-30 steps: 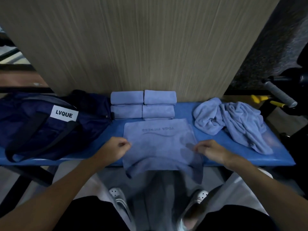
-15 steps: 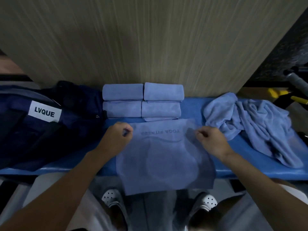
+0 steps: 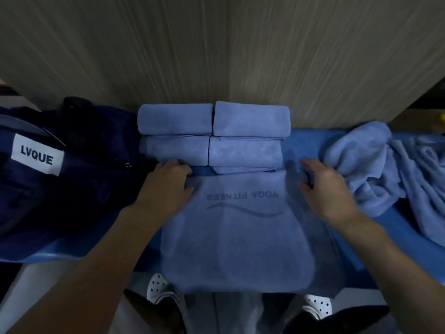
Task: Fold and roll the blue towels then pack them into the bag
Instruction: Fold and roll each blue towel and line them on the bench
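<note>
A flat blue towel (image 3: 243, 237) printed "YOGA FITNESS" lies on the blue bench (image 3: 305, 145), its near part hanging over the front edge. My left hand (image 3: 166, 186) pinches the towel's far left corner. My right hand (image 3: 322, 186) grips its far right corner, which looks blurred. Several rolled blue towels (image 3: 212, 136) sit stacked in two rows against the wall, just beyond my hands. A dark navy bag (image 3: 79, 169) with a white "LVQUE" label lies on the bench at the left.
A heap of loose blue towels (image 3: 375, 165) lies on the bench at the right. A wood-grain wall (image 3: 216, 49) stands right behind the bench. My white shoes (image 3: 159, 288) show below the bench's front edge.
Both hands have carried the towel's far corners away from me, toward the rolled towels. The towel now lies flatter and further onto the bench. The view has closed in.
</note>
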